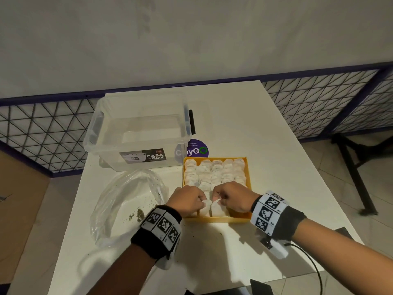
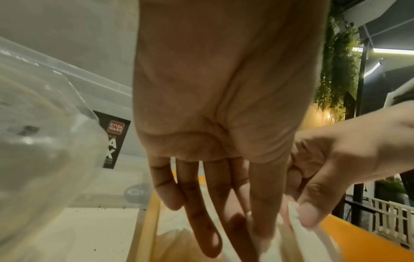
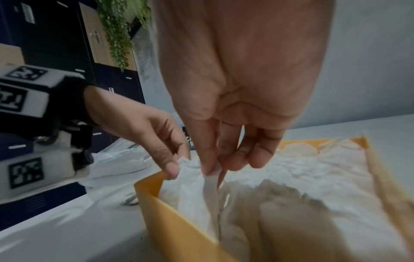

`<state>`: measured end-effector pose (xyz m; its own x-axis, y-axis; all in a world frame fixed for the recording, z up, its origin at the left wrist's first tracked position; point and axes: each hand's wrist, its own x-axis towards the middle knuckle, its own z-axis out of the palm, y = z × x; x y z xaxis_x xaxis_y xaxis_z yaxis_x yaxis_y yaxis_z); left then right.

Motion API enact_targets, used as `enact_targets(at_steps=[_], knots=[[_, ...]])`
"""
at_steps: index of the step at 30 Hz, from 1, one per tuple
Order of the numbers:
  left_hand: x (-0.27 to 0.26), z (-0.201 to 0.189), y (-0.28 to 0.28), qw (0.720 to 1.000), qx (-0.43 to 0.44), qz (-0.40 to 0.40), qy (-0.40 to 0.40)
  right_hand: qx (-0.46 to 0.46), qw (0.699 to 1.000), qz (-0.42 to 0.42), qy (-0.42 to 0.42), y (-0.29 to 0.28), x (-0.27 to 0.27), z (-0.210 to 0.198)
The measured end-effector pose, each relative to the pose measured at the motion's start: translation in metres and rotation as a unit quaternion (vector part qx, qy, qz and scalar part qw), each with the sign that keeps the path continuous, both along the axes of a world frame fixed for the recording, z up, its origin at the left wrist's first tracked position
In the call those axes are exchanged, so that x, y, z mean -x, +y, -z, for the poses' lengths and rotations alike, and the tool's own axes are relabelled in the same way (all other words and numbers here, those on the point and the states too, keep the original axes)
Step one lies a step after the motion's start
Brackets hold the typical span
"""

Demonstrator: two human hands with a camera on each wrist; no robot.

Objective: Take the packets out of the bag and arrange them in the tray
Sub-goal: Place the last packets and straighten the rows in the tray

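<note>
A yellow tray [image 1: 214, 219] on the white table holds several white packets [image 1: 214, 171] in close rows. Both hands work at its near end. My left hand [image 1: 202, 200] pinches a white packet [image 1: 205, 206] standing in the front row. My right hand [image 1: 219, 198] pinches the neighbouring packet [image 1: 217, 208]. In the right wrist view my right hand [image 3: 215, 164] nips a packet's top edge [image 3: 210, 179], and the left thumb presses another packet [image 3: 186, 164]. The clear plastic bag [image 1: 119, 201] lies slack left of the tray; I see only crumbs in it.
A clear lidless storage box [image 1: 138, 128] stands behind the bag. A purple sticker [image 1: 197, 150] lies behind the tray. Loose crumbs [image 1: 136, 216] dot the bag area. A black cable [image 1: 308, 258] trails off my right wrist. Bare table [image 1: 244, 124] stretches to the right.
</note>
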<state>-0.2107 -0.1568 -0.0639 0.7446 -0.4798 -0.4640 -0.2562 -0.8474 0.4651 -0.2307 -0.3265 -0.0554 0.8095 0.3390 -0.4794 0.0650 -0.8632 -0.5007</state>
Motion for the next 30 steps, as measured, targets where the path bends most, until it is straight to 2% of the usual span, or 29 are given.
enact_targets(at_steps=[4,10,17,20,23,25,27,29,30], knots=[[0.001,0.011,-0.003,0.996,-0.031,0.002,-0.079,-0.001,1.000,0.010,0.024,0.004,-0.006,0.005],[0.007,0.025,0.008,0.983,0.002,-0.033,-0.178,0.144,0.987,-0.050,-0.043,0.004,-0.002,0.020],[0.013,0.031,0.003,0.978,-0.034,-0.018,-0.207,0.189,0.964,-0.116,-0.148,0.009,0.000,0.016],[0.015,0.031,0.004,0.976,-0.075,0.011,-0.202,0.189,0.963,-0.105,-0.160,0.009,0.002,0.014],[0.019,0.028,0.006,0.981,-0.036,0.030,-0.187,0.186,0.966,-0.101,-0.151,0.008,0.002,0.010],[0.017,0.018,0.010,0.978,0.050,-0.035,-0.200,0.189,0.964,-0.106,-0.154,0.007,0.001,0.006],[0.013,0.007,0.027,0.960,0.104,-0.126,-0.228,0.184,0.965,-0.099,-0.159,0.005,0.000,0.001],[0.014,-0.009,0.060,0.919,0.151,-0.236,-0.277,0.169,0.967,-0.083,-0.171,0.004,-0.001,-0.005],[0.016,-0.014,0.080,0.898,0.139,-0.294,-0.297,0.160,0.968,-0.075,-0.176,0.003,-0.002,-0.008]])
